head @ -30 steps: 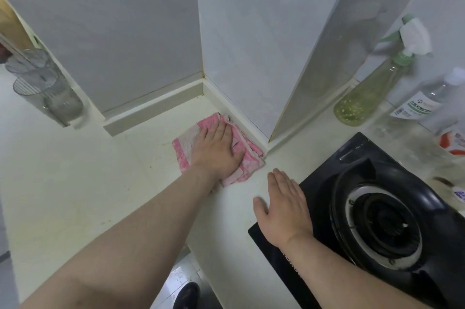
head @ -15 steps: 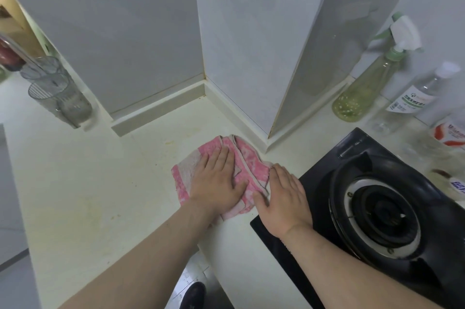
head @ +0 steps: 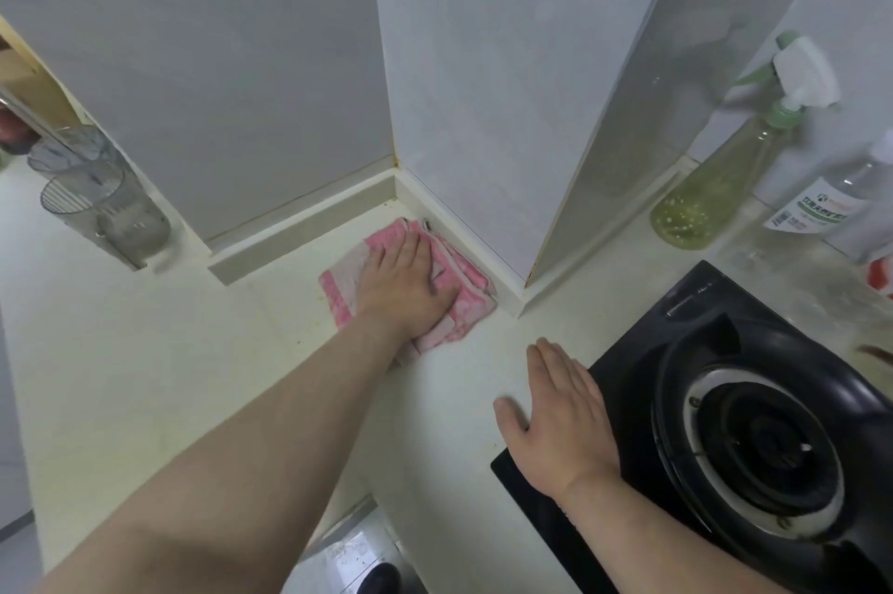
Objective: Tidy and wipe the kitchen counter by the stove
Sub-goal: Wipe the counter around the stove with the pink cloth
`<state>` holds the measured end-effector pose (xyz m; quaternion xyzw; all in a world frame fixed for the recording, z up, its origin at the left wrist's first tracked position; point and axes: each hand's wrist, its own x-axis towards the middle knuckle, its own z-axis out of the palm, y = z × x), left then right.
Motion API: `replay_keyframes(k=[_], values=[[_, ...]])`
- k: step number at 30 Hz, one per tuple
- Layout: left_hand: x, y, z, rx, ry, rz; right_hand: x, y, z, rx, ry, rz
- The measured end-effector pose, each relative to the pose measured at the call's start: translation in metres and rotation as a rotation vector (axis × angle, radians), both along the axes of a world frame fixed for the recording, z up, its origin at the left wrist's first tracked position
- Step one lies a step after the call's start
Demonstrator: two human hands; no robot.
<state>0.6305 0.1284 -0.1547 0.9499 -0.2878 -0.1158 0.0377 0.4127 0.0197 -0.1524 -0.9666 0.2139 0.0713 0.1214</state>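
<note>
Here, left hand [head: 410, 289]: flat with fingers straight, pressing the pink cloth [head: 471, 296] down on the counter [head: 169, 352]
Cloth position: folded and pushed into the inner corner, touching the low upstand at the foot of the tiled wall
Right hand [head: 560, 419]: flat and holding nothing, resting where the counter meets the near-left corner of the black stove [head: 628, 352]
Done, by my judgement: wiping is under way at the corner
Left to do: yellowish marks show on the counter left of the cloth; the strip behind the stove looks smeared and holds 1 spray bottle [head: 715, 192] and 1 clear labelled bottle [head: 831, 207]; 2 mesh holders [head: 106, 207] stand at far left
Progress estimate: mid-task, probably under half
</note>
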Motion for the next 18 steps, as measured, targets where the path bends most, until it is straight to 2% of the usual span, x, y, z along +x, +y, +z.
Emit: replay_keyframes(k=[11,18], values=[[0.031,-0.01,0.003,0.03,-0.008,0.051,0.001,-0.002,-0.002,0.006,-0.011,0.005],[-0.031,0.005,0.002,-0.036,-0.003,-0.001,0.001,-0.001,-0.001,0.004,0.001,0.011]])
